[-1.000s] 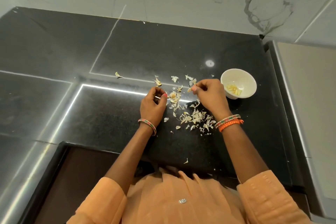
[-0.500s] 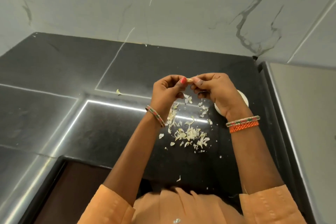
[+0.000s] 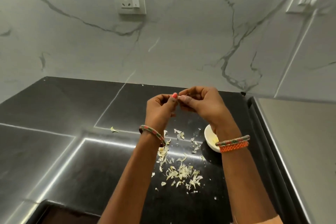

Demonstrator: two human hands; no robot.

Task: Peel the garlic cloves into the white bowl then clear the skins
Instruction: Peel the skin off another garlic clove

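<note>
Together, left hand (image 3: 161, 108) and right hand (image 3: 203, 105) pinch one garlic clove (image 3: 180, 97) at their fingertips, raised above the skins (image 3: 183, 172) and white bowl (image 3: 209, 137); its long axis is hidden.

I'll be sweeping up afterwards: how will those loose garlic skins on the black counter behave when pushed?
The pale, papery garlic skins look thin and curled, so probably very light and floppy. Scattered in small flakes across the glossy black counter, they would likely slide easily, yet some may flutter or cling.
</note>
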